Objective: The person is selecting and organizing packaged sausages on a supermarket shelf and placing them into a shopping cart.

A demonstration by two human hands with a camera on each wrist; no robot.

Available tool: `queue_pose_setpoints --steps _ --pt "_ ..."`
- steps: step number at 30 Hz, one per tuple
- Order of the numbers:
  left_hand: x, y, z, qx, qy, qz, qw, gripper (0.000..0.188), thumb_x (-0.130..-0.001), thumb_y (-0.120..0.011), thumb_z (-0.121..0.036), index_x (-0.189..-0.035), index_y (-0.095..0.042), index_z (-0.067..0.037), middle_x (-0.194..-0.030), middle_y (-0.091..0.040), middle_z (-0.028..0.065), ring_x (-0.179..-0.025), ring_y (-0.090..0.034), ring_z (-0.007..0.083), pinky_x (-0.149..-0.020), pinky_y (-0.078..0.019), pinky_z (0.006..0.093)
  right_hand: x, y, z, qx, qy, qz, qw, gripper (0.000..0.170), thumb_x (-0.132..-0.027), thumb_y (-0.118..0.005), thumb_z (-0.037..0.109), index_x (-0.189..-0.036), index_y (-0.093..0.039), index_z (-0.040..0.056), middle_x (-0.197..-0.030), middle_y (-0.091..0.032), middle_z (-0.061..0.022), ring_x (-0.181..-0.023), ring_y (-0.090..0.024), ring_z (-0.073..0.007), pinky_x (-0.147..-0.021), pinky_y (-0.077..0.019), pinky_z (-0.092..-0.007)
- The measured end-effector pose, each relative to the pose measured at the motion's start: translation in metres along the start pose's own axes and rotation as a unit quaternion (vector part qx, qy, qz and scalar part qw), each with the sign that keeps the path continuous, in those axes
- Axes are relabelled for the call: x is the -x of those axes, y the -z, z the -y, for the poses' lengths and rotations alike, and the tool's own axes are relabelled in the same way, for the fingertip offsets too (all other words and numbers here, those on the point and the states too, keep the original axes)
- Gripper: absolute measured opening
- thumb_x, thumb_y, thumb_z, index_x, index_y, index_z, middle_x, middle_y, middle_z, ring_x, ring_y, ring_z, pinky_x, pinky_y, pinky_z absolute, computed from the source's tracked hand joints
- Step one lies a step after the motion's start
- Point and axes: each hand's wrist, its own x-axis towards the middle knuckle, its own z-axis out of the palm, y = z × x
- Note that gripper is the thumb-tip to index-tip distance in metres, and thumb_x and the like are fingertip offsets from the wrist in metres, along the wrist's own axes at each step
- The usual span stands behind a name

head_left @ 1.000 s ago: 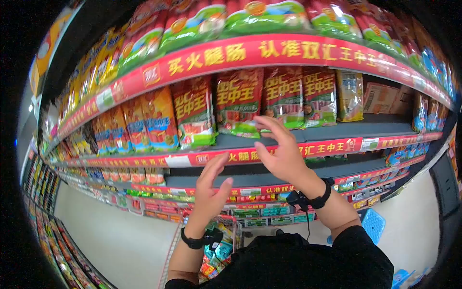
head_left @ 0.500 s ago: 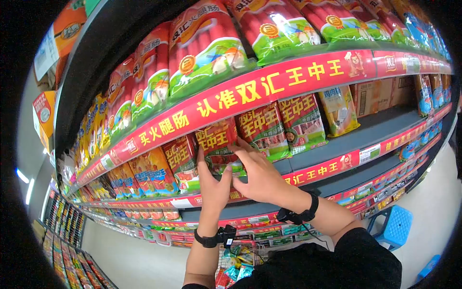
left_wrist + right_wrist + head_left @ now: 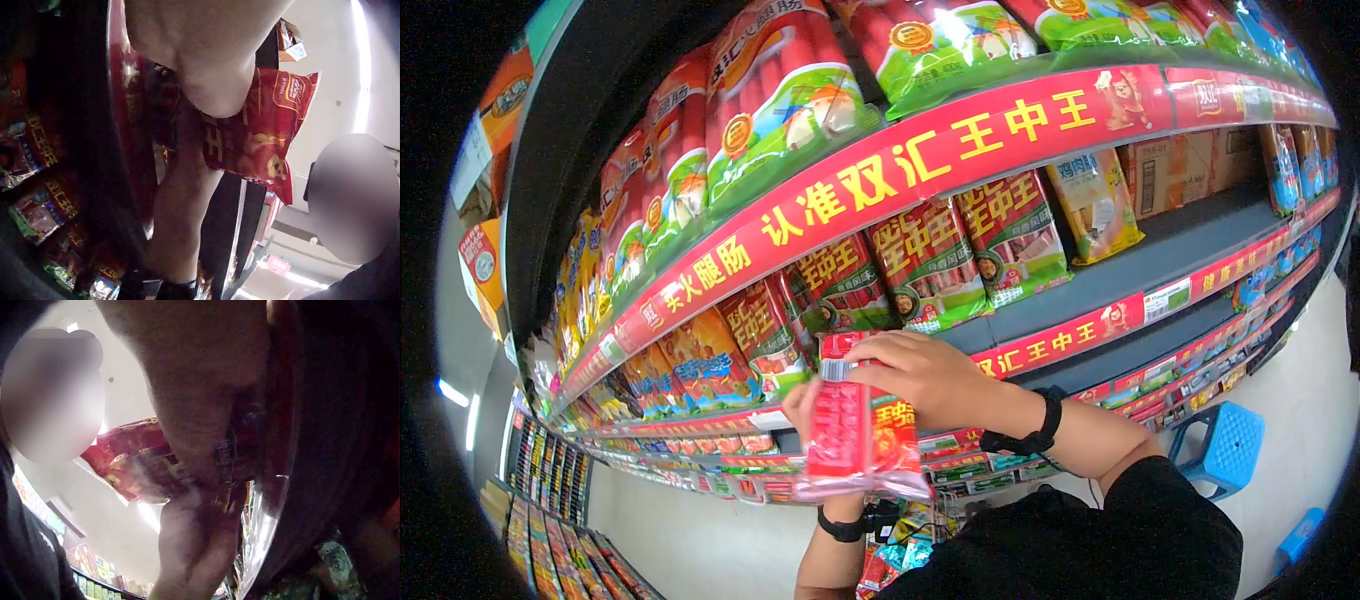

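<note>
A red bag of sausages [image 3: 840, 430] is held in front of the shelf, its barcoded back turned up toward the head camera. My right hand [image 3: 930, 370] grips its upper right side, fingers laid over the top. At the bag's left edge is my left hand [image 3: 800, 408], holding it from that side and partly hidden behind it. In the left wrist view the bag's red front [image 3: 269, 134] shows between both hands. The right wrist view has the bag [image 3: 134, 459] sticking out past the right hand [image 3: 194, 406]. Matching bags [image 3: 925, 265] stand on the shelf just behind.
A red shelf strip [image 3: 920, 165] runs above the row, with larger sausage bags [image 3: 785, 90] over it. Orange bags [image 3: 715, 360] stand to the left. Below are a cart with packets [image 3: 900, 560] and a blue stool [image 3: 1225, 445] at right.
Both hands reached to the shelf, took hold of a sausage bag, and drew it out toward the body. The bag has been tipped so its back faces up.
</note>
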Motion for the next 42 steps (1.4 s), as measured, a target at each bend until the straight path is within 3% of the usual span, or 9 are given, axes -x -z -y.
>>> queue_pose_setpoints --steps 6,17,21,25,27,29,32,35,42 --pt "0.029 0.017 0.006 0.046 -0.005 -0.015 0.999 0.030 -0.071 -0.075 -0.009 -0.099 -0.064 -0.005 -0.116 -0.054 0.0138 -0.107 -0.053 0.0297 -0.092 -0.0455 0.0394 0.004 -0.004 0.006 -0.005 0.031 0.048 0.998 0.045 -0.069 -0.069 0.008 -0.112 -0.056 0.0070 -0.122 -0.056 -0.0105 -0.118 -0.053 -0.0290 -0.103 -0.0388 -0.0467" --pt "0.089 0.097 0.002 0.115 -0.068 0.052 0.990 0.043 -0.060 -0.083 -0.012 -0.100 -0.066 -0.011 -0.111 -0.059 0.0096 -0.103 -0.057 0.0311 -0.084 -0.0474 0.0400 0.031 -0.029 0.073 -0.145 0.001 0.096 0.985 0.057 -0.062 -0.073 0.002 -0.116 -0.054 0.0073 -0.127 -0.053 -0.0122 -0.126 -0.047 -0.0303 -0.107 -0.0338 -0.0505" --pt "0.117 0.116 0.015 0.152 -0.007 0.132 0.980 0.047 -0.065 -0.081 -0.017 -0.108 -0.065 -0.009 -0.114 -0.063 0.0120 -0.099 -0.060 0.0286 -0.085 -0.0478 0.0381 0.060 -0.049 0.094 -0.180 -0.069 0.137 0.972 0.058 -0.063 -0.068 -0.006 -0.118 -0.053 0.0061 -0.124 -0.057 -0.0106 -0.120 -0.052 -0.0311 -0.104 -0.0391 -0.0433" --pt "0.162 0.120 0.012 0.186 0.221 0.281 0.915 0.047 -0.072 -0.076 -0.014 -0.114 -0.061 -0.001 -0.113 -0.064 0.0147 -0.105 -0.061 0.0295 -0.092 -0.0460 0.0384 0.100 -0.058 0.122 -0.192 -0.275 0.230 0.914 0.055 -0.073 -0.068 0.001 -0.125 -0.050 0.0029 -0.125 -0.057 -0.0154 -0.118 -0.053 -0.0323 -0.101 -0.0423 -0.0394" --pt "0.182 0.120 0.008 0.217 0.263 0.284 0.896 0.046 -0.072 -0.077 -0.014 -0.113 -0.061 -0.001 -0.110 -0.065 0.0134 -0.102 -0.063 0.0271 -0.090 -0.0468 0.0364 0.115 -0.063 0.139 -0.200 -0.436 0.178 0.859 0.055 -0.080 -0.070 0.011 -0.129 -0.048 0.0015 -0.127 -0.055 -0.0183 -0.119 -0.053 -0.0302 -0.099 -0.0431 -0.0395" --pt "0.192 0.117 0.001 0.246 0.287 0.289 0.880 0.046 -0.072 -0.079 -0.014 -0.112 -0.061 -0.001 -0.108 -0.066 0.0121 -0.099 -0.064 0.0247 -0.088 -0.0475 0.0345 0.134 -0.063 0.141 -0.216 -0.433 0.182 0.856 0.059 -0.084 -0.069 0.014 -0.135 -0.042 -0.0003 -0.127 -0.055 -0.0185 -0.118 -0.054 -0.0245 -0.097 -0.0441 -0.0378" --pt "0.214 0.109 -0.010 0.325 0.358 0.275 0.831 0.046 -0.072 -0.080 -0.014 -0.112 -0.060 -0.001 -0.103 -0.067 0.0090 -0.094 -0.064 0.0162 -0.086 -0.0483 0.0319 0.156 -0.061 0.149 -0.392 -0.473 0.156 0.773 0.065 -0.087 -0.066 0.010 -0.141 -0.031 -0.0018 -0.127 -0.053 -0.0129 -0.116 -0.050 -0.0157 -0.098 -0.0428 -0.0328" --pt "0.231 0.100 -0.022 0.381 0.424 0.247 0.784 0.046 -0.073 -0.080 -0.013 -0.112 -0.060 -0.001 -0.100 -0.068 0.0083 -0.093 -0.064 0.0147 -0.084 -0.0486 0.0304 0.175 -0.058 0.155 -0.451 -0.508 0.133 0.722 0.065 -0.088 -0.066 0.012 -0.141 -0.031 -0.0026 -0.129 -0.051 -0.0125 -0.118 -0.049 -0.0161 -0.100 -0.0411 -0.0330" --pt "0.247 0.052 -0.072 0.397 0.501 0.247 0.729 0.048 -0.078 -0.074 -0.004 -0.120 -0.052 0.000 -0.106 -0.065 0.0067 -0.092 -0.062 0.0120 -0.080 -0.0503 0.0274 0.233 -0.009 0.146 -0.452 -0.509 0.162 0.715 0.065 -0.087 -0.066 0.012 -0.140 -0.030 -0.0029 -0.133 -0.048 -0.0119 -0.120 -0.048 -0.0170 -0.100 -0.0421 -0.0330"
